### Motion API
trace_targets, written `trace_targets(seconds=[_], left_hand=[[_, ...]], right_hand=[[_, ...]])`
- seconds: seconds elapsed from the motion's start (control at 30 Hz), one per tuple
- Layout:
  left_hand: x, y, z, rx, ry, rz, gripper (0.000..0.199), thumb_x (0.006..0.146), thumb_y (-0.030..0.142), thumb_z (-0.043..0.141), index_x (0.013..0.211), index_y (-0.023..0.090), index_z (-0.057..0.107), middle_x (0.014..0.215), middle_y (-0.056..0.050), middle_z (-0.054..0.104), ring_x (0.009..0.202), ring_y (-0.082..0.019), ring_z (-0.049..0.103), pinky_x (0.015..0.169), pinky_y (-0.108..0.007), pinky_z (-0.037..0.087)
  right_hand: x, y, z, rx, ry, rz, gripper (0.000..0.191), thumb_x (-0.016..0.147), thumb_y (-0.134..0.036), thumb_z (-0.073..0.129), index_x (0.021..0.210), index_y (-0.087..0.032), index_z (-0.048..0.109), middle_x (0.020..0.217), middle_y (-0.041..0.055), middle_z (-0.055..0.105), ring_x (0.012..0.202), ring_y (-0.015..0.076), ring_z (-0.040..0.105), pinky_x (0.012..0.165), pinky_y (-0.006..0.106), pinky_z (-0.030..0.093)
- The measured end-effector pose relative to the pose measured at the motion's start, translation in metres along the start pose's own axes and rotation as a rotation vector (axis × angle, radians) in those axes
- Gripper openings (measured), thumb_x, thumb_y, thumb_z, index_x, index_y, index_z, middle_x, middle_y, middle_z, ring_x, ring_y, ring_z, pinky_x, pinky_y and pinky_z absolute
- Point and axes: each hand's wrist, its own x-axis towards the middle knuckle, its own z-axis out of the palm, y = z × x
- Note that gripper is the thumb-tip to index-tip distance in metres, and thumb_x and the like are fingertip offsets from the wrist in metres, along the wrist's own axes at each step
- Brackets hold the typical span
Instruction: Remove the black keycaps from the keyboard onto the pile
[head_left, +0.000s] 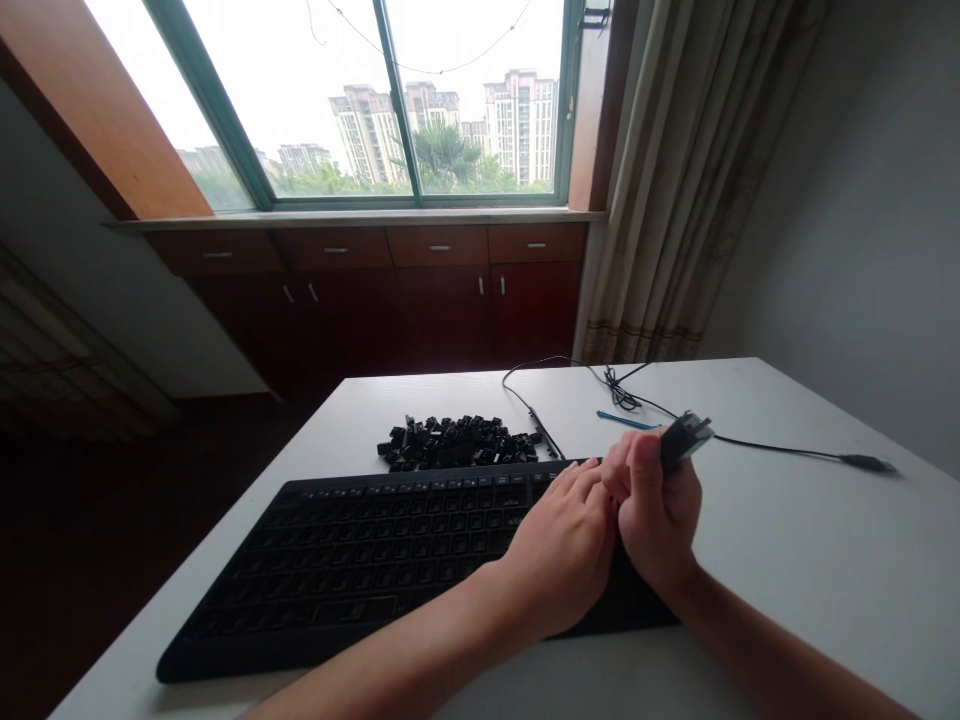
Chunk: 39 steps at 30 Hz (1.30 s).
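A black keyboard with its keycaps off lies on the white table. My left hand rests palm down over its right part, fingers extended forward and lying flat, close against my right hand. My right hand is closed around a small dark tool with metallic prongs at its upper end; the rest of the tool is hidden in the fist. Behind the keyboard sits a heap of loose black keycaps. The keys under both hands are hidden.
A blue stick lies behind my right hand. Near the back edge is a coiled black cable, and its plug lies at the right. The white table stands before a window and cabinets.
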Motion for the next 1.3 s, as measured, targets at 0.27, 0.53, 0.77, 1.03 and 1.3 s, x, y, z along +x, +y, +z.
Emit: trace_targets(seconds=[0.27, 0.53, 0.77, 1.03, 1.3], left_hand=[[0.0, 0.003, 0.0, -0.046, 0.046, -0.061, 0.034, 0.107, 0.022, 0.031, 0.121, 0.013, 0.061, 0.143, -0.014, 0.058, 0.142, -0.024, 0.047, 0.127, -0.044, 0.029], [-0.004, 0.002, 0.003, -0.077, 0.1, -0.096, 0.03, 0.1, 0.021, 0.045, 0.123, 0.013, 0.062, 0.138, -0.014, 0.058, 0.131, -0.026, 0.054, 0.116, -0.041, 0.046], [-0.003, 0.0, 0.002, -0.023, 0.085, -0.084, 0.023, 0.102, 0.022, 0.047, 0.118, 0.021, 0.065, 0.115, -0.006, 0.067, 0.105, -0.024, 0.06, 0.098, -0.044, 0.052], [0.011, -0.025, -0.046, 0.108, 0.05, -0.173, 0.025, 0.103, 0.022, 0.047, 0.117, 0.021, 0.066, 0.114, -0.007, 0.066, 0.098, -0.022, 0.066, 0.089, -0.035, 0.055], [0.012, -0.061, -0.084, 0.423, -0.035, -0.366, 0.029, 0.102, 0.018, 0.044, 0.114, 0.016, 0.07, 0.113, -0.013, 0.065, 0.1, -0.027, 0.066, 0.083, -0.036, 0.054]], right_hand=[[0.023, -0.008, 0.002, 0.182, 0.184, 0.081, 0.046, 0.098, -0.052, 0.06, 0.066, -0.022, 0.043, 0.051, -0.008, 0.037, 0.041, 0.0073, 0.033, 0.04, 0.024, 0.027], [0.041, -0.007, -0.005, 0.237, 0.302, 0.202, 0.047, 0.094, -0.054, 0.063, 0.067, -0.022, 0.043, 0.051, -0.0092, 0.034, 0.04, 0.0063, 0.029, 0.037, 0.021, 0.023], [0.042, -0.005, -0.005, 0.232, 0.312, 0.234, 0.047, 0.094, -0.055, 0.063, 0.067, -0.021, 0.044, 0.05, -0.0091, 0.034, 0.039, 0.006, 0.03, 0.037, 0.021, 0.023], [0.039, -0.001, -0.007, 0.237, 0.279, 0.259, 0.048, 0.091, -0.058, 0.066, 0.068, -0.021, 0.046, 0.051, -0.009, 0.035, 0.041, 0.0065, 0.031, 0.037, 0.022, 0.026], [0.038, 0.001, -0.008, 0.215, 0.254, 0.292, 0.047, 0.094, -0.054, 0.064, 0.066, -0.021, 0.045, 0.05, -0.0085, 0.035, 0.041, 0.0069, 0.031, 0.039, 0.022, 0.027]])
